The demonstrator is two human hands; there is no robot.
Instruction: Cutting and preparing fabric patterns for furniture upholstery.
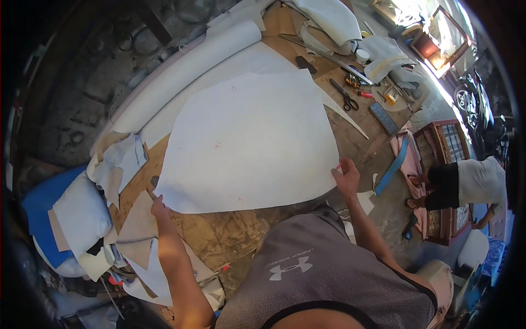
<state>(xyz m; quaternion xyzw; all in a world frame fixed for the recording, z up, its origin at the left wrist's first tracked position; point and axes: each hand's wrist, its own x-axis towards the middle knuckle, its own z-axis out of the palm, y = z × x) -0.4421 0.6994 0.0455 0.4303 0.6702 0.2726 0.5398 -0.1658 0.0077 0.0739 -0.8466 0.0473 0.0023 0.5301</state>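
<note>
Sheet, white and broad, lies on the brown wooden table straight ahead of me in the head view, between my two hands. My left hand pinches its near left corner, thumb and fingers pressed together there. My right hand closes on its right edge, a little farther up than the left one, and a small red thing shows at those fingertips, too small to tell what it is.

The relation that counts is this: the near edge bows toward my body and runs from one grip to the other, while the bulk of the sheet spreads away from me. Each hand is nearest its own side. It looks about as broad as deep, and with the lens bending edges I cannot tell a clear long axis. Faint red marks dot its face.

Beyond the sheet's far left side lies a white roll; off its right side are black scissors and a phone.
</note>
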